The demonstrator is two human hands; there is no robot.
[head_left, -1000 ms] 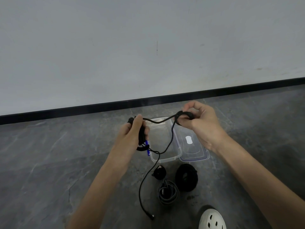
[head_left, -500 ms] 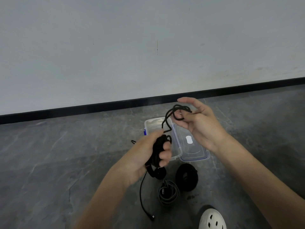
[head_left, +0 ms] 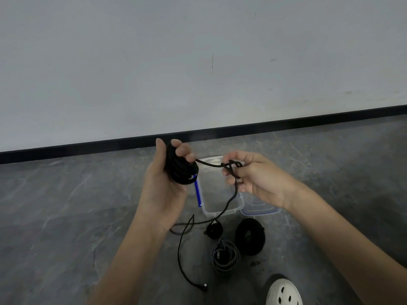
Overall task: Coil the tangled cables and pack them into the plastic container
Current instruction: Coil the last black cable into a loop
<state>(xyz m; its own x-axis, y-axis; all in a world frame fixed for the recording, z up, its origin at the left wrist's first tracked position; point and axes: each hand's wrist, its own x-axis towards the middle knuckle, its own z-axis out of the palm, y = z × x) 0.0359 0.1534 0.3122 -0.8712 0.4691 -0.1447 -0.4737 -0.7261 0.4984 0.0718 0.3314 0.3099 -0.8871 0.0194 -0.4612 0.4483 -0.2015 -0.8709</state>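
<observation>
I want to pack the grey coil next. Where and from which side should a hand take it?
Probably from above, pinching the whole bundle of strands at the near left arc of the grey coil: it lies flat as an open ring, and the large black coil and small black bundle crowd its far side.

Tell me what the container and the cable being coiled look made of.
Container: clear, glossy plastic; the floor shows through its walls. Cable: matte black, flexible, probably a rubbery or braided jacket; too blurred to tell which.
</observation>
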